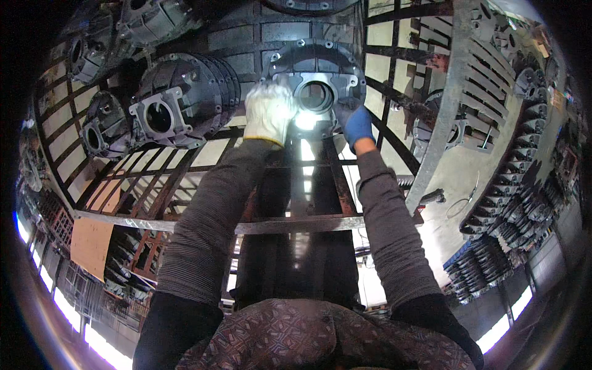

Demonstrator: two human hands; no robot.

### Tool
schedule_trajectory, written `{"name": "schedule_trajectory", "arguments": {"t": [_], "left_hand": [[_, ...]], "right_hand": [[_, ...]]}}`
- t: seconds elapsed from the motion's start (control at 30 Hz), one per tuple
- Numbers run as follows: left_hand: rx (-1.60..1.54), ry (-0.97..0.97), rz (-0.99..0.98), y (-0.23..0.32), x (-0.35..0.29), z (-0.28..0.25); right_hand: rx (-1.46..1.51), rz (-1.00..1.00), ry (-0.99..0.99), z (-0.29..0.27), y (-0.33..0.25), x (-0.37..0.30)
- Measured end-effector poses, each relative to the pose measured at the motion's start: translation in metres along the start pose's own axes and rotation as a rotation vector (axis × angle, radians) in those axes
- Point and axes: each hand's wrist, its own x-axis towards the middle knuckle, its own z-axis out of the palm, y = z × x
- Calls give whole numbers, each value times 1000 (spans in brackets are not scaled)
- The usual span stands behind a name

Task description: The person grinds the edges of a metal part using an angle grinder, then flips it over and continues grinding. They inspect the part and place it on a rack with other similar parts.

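In front of me a grey cast-metal housing (317, 68) with a round bore and bolt holes around its flange rests on a slatted metal frame (296, 226). My left hand (269, 111), in a white glove with a yellow cuff, is at the housing's left side. Motion smears its fingers, so their grip is unclear. On the lower right side of the housing, my right hand (356, 123), in a blue glove with darker fingers, is closed around the edge. Its fingertips are partly hidden. Bright light glares off the housing's lower part between both hands.
A larger housing (185, 102) lies on the frame to the left, with a smaller one (105, 126) beyond it. Another casting (154, 21) sits at the far left. Right of the frame, a long row of metal parts (509, 176) stands on the floor near stacked dark parts (481, 271).
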Motion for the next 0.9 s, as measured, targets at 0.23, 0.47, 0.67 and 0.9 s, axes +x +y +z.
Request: {"name": "schedule_trajectory", "arguments": {"t": [0.23, 0.47, 0.67, 0.9], "left_hand": [[-214, 138, -231, -13, 30, 2], [-333, -6, -64, -48, -24, 30], [-549, -75, -246, -56, -48, 1], [-830, -50, -374, -68, -50, 4]], "right_hand": [[926, 504, -114, 80, 63, 73], [1383, 635, -214, 136, 12, 99], [1329, 641, 14, 123, 8, 79], [1097, 523, 256, 46, 2, -10]]}}
